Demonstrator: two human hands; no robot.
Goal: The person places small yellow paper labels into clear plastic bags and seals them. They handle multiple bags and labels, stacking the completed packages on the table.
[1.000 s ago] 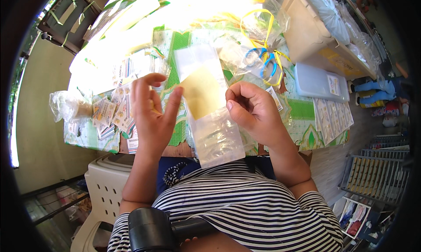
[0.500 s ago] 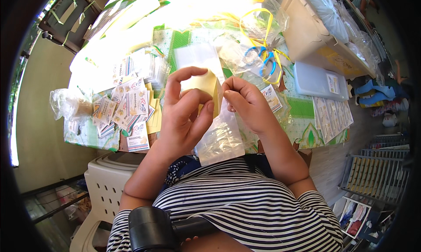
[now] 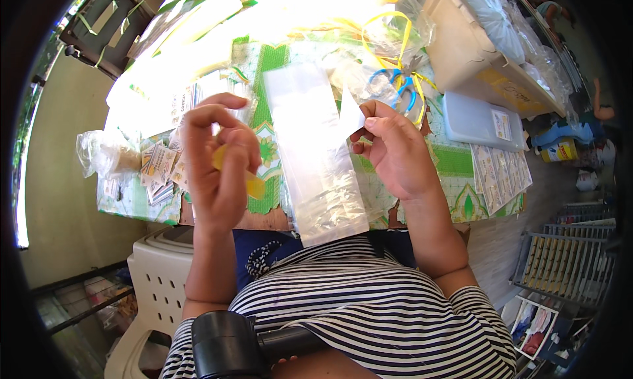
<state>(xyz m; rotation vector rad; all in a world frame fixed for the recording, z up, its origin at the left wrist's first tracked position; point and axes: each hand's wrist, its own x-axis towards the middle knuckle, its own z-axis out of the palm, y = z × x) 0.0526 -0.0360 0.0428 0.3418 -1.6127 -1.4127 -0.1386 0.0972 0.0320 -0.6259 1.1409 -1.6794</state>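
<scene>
My left hand (image 3: 223,158) is raised left of the middle, its fingers curled around a crumpled yellow paper piece (image 3: 254,186), which looks like label backing. Across from it, my right hand (image 3: 399,148) pinches a white label (image 3: 351,114) by its edge between thumb and fingertips. The label's printed side is turned out of sight. Between both hands lies a stack of long clear plastic bags (image 3: 310,138), reaching over the table's front edge. Behind my left hand is a pile of printed labels (image 3: 158,164), partly hidden by it.
Blue-handled scissors (image 3: 402,95) lie by a yellow strap (image 3: 407,32) beyond my right hand. A beige bin (image 3: 475,56) holding plastic bags stands at the far right. Beside it are a translucent lidded box (image 3: 471,122) and printed sheets (image 3: 501,178). A wrapped bundle (image 3: 109,155) sits far left.
My hands have moved apart, the left one leftward and the right one slightly right. The yellow backing has come away from the white label, one piece now in each hand.
</scene>
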